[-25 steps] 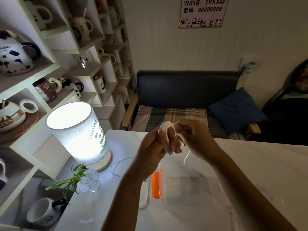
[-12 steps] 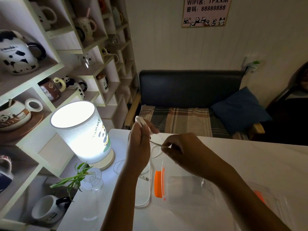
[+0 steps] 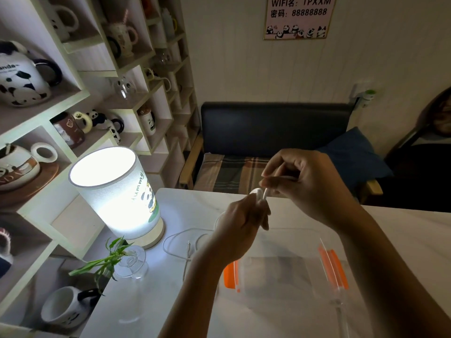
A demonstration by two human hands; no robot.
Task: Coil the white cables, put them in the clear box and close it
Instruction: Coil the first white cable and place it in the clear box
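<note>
both hands (image 3: 246,223) now meet again, winding the white cable (image 3: 264,194).

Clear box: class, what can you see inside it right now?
Through the clear box only its bare floor shows; no cable visible inside. The left hand and forearm cover its near-left corner.

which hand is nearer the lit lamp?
Left. The left hand is just right of the lamp, above the table's far-left area; the right hand is farther right, beyond the left hand.

White cable (image 3: 264,194) partly coiled (rest trailing) above open clear box (image 3: 288,267).
</note>
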